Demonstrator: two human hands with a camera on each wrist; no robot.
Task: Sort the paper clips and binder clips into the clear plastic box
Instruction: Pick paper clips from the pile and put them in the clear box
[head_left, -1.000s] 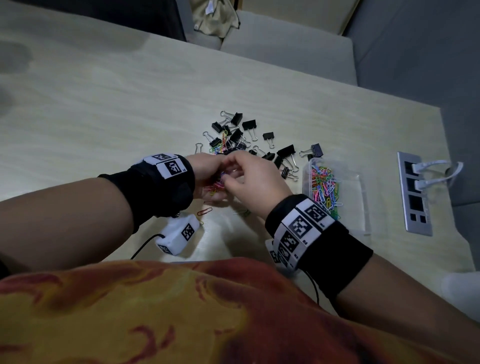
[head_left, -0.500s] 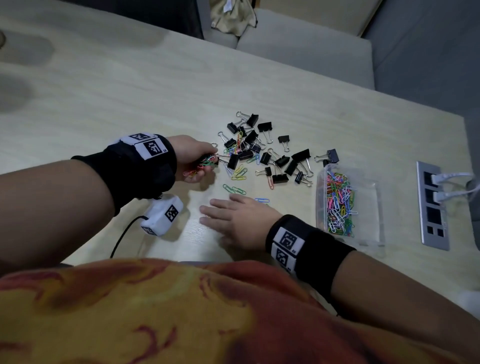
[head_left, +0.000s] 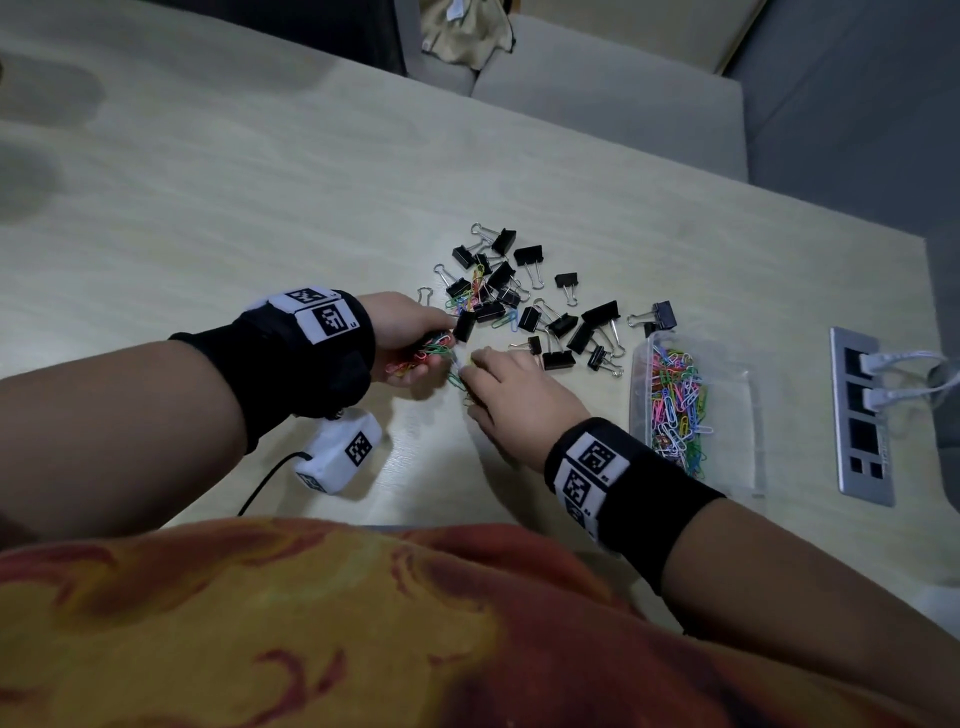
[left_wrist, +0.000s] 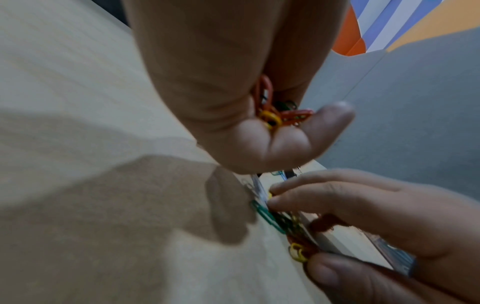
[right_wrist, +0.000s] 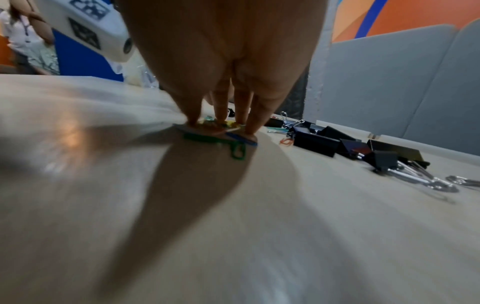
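Observation:
My left hand (head_left: 410, 338) grips a bunch of coloured paper clips (head_left: 426, 351), which show between its curled fingers (left_wrist: 275, 117). Just right of it, my right hand (head_left: 509, 389) has thumb and fingertips down on a few loose paper clips (left_wrist: 272, 220) on the table and pinches them together (right_wrist: 221, 131). Several black binder clips (head_left: 524, 301), mixed with a few coloured paper clips, lie scattered behind both hands (right_wrist: 319, 142). The clear plastic box (head_left: 753, 415) stands to the right with a heap of coloured paper clips (head_left: 675, 405) in its left part.
A grey socket panel (head_left: 862, 415) with white plugs is set into the table right of the box. A white tagged device (head_left: 340, 457) with a black cable hangs under my left wrist. A grey sofa (head_left: 597, 98) stands beyond the table's far edge.
My right hand, flat on the table half a second ago, has moved up toward the left hand and closed onto loose paper clips. The left hand keeps its bunch.

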